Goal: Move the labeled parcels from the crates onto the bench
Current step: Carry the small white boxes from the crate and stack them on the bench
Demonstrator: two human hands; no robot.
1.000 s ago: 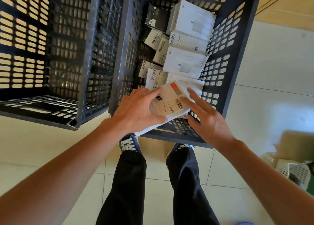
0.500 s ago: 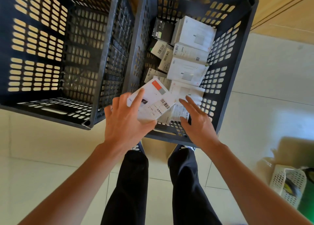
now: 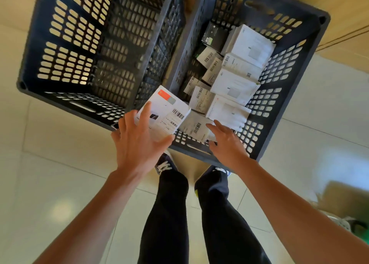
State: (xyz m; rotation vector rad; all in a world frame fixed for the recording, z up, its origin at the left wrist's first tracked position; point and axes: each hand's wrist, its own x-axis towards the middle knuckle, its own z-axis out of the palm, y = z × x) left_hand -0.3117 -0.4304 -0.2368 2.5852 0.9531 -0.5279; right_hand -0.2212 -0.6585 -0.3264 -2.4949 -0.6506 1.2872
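Note:
Two dark slotted crates stand on the floor in front of me. The right crate (image 3: 287,96) holds several white labeled parcels (image 3: 233,88) and a black box (image 3: 214,36). My left hand (image 3: 139,144) grips a white parcel with a red patch and a barcode (image 3: 165,112), lifted over the near corner between the crates. My right hand (image 3: 227,144) reaches into the right crate, fingertips touching a flat parcel with a barcode (image 3: 194,127) at the near wall; its fingers are apart. The left crate (image 3: 65,50) shows no parcels inside.
My legs in dark trousers and my shoes (image 3: 165,166) stand just behind the right crate. The floor is pale tile. A white perforated basket (image 3: 343,221) and something green sit at the lower right edge. A wooden surface (image 3: 349,24) lies beyond the crates.
My left hand has lifted the red-patched parcel up and to the left, off the pile. My right hand has let go of it and moved down to the flat parcel beneath.

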